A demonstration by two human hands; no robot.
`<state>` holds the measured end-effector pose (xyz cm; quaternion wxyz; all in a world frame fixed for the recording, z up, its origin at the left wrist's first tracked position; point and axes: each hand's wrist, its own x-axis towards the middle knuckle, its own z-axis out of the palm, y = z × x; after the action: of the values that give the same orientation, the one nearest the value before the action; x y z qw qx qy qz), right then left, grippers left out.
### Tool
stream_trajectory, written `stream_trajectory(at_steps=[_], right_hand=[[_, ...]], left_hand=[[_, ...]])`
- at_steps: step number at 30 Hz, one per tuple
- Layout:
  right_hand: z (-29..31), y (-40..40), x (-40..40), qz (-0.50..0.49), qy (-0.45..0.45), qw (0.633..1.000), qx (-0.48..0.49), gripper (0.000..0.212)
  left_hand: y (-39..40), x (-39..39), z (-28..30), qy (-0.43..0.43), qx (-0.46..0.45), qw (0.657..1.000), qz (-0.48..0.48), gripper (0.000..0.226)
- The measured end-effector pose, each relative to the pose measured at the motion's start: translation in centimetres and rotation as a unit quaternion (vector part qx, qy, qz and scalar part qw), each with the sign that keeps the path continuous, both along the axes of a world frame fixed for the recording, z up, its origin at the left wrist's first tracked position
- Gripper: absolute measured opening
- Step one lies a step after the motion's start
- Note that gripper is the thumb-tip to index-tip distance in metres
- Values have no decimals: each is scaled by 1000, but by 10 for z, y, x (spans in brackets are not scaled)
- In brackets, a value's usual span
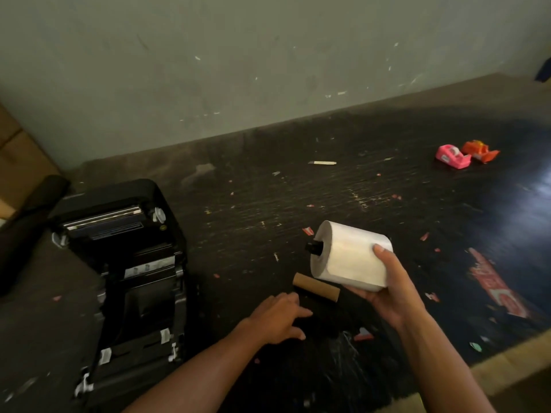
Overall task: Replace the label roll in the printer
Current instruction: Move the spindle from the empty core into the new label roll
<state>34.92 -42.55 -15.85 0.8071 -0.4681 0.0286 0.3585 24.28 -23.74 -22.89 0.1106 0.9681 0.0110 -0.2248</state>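
My right hand (387, 293) grips a full white label roll (348, 256) held above the table, with a black spindle end (313, 248) sticking out of its left side. Just below the roll an empty brown cardboard core (316, 290) lies on the dark table (298, 198). My left hand (277, 318) hovers low over the table beside the core, fingers spread, holding nothing. The black label printer (128, 263) stands at the left with its lid open and its roll bay bare.
A pink tape dispenser (451, 157) and an orange one (480, 150) sit at the far right. A small white blade or pen (323, 163) lies near the back. Paper scraps litter the table. Cardboard boxes (18, 162) stand at the far left. A grey wall runs behind.
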Motion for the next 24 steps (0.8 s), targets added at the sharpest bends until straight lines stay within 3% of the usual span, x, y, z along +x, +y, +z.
stream_trajectory(at_steps=[6,11,16,20,24], right_hand=[[2,-4,-14,-1,-9,1000,-6,39],[2,-7,-24,-12,-8,1000,-13,42],[6,-5,-38,-26,-1,1000,-8,34],[10,-5,-51,-29,-2,999,-28,34],[12,-4,-67,-27,-9,999,-39,38]], left_hand=[[-16,14,8,12,-3,1000,-20,60],[-26,10,10,21,-4,1000,-23,42],[-29,-4,8,58,22,998,2,50],[-17,-16,12,91,-32,993,73,38],[8,-31,14,83,-160,966,184,32]])
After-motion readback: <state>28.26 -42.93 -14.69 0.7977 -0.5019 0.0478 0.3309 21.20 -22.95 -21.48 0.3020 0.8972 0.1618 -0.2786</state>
